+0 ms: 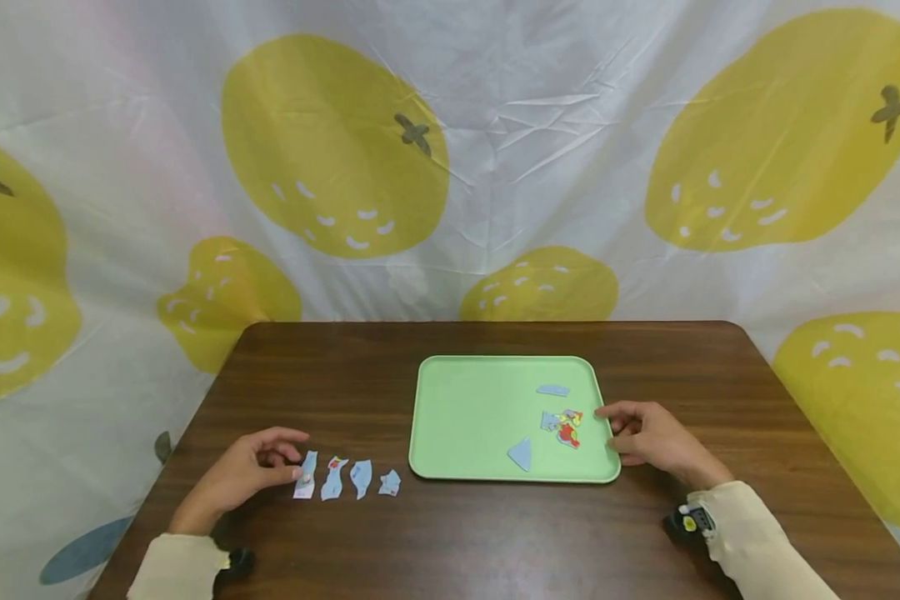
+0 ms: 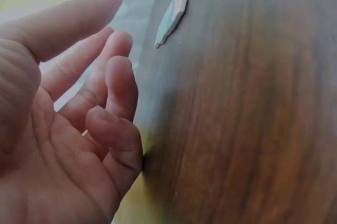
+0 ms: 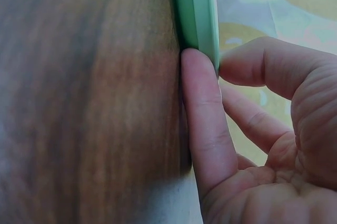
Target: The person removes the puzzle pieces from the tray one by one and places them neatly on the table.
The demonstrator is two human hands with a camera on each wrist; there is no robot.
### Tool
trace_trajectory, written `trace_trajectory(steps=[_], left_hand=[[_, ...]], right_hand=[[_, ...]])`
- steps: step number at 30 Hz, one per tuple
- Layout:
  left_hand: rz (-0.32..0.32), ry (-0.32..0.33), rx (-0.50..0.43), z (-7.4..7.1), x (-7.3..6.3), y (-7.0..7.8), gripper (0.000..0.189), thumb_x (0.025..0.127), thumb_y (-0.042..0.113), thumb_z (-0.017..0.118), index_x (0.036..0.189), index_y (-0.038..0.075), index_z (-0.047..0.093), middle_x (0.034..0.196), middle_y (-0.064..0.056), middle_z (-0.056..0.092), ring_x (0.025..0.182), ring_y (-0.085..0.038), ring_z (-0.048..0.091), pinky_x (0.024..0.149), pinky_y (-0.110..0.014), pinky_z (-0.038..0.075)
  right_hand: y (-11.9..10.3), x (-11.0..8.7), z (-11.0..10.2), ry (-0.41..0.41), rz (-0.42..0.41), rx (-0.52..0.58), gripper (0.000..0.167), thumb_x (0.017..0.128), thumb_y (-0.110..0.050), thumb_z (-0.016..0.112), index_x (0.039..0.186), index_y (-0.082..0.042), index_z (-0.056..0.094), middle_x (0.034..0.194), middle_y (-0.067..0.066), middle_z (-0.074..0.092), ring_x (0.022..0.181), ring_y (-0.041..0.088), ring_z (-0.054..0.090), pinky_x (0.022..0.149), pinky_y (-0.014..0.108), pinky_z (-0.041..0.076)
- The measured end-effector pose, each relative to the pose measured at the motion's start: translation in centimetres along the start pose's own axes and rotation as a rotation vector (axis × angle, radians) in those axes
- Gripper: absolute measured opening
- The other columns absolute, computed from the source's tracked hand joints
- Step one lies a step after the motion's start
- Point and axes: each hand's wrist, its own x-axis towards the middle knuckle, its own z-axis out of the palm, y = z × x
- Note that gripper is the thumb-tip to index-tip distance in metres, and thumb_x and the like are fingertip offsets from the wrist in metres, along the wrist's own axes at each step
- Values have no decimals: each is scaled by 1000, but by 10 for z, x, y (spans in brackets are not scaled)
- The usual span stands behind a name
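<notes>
On the table at left, several pale-blue puzzle pieces stand in a row. My left hand (image 1: 258, 467) is beside the leftmost piece (image 1: 310, 477), thumb tip at its edge and fingers loosely bent; in the left wrist view the hand (image 2: 79, 97) has nothing in its grasp. A light green tray (image 1: 487, 417) lies right of the row. At its right rim, my right hand (image 1: 656, 437) pinches the edge between thumb and finger. In the right wrist view, one fingertip of that hand (image 3: 263, 145) meets the tray's outer wall (image 3: 195, 13), another the rim.
Inside the tray are a red-and-yellow patterned cluster of pieces (image 1: 568, 433), a thin blue piece (image 1: 552, 390) and a triangular blue piece (image 1: 521, 454). A brown wooden table (image 1: 450, 533) carries everything. Behind it hangs a fruit-patterned curtain (image 1: 487, 167).
</notes>
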Motion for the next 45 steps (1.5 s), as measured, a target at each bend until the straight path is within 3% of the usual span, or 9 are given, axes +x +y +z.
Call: trace_trajectory(steps=[8,14,26,37,45], left_hand=[[-18,19,-20,3,1,10,46,92,16,84,133,4,67,107,-11,73,92,-14,65,81,-25,53],[3,57,-20,10,5,18,38,97,19,79,130,4,68,105,-9,75,92,-12,67,80,-25,54],[34,69,21,26,24,40,36,100,29,75,130,9,68,105,-5,74,97,-21,67,81,-29,53],[110,3,-13,42,43,62,38,101,27,75,131,6,68,107,-7,73,96,-21,67,81,-29,55],[152,-67,-45,63,57,86,37,102,27,73,132,6,67,109,-7,71,98,-22,67,83,-29,55]], right_hand=[[0,-1,1,4,-8,-9,56,90,-3,77,142,5,61,109,17,55,87,20,58,71,36,64],[-1,-1,1,5,-6,0,56,90,-3,76,143,5,60,110,17,54,88,20,57,72,36,65],[1,-2,1,-3,-7,-13,55,91,-3,76,143,4,60,110,17,54,88,21,57,71,36,64],[-3,-1,0,-3,-6,-32,54,91,-3,75,143,4,60,110,16,54,89,22,57,72,36,65],[-3,-1,1,-14,-2,-26,53,91,-3,76,141,3,61,109,15,52,89,22,55,71,36,64]])
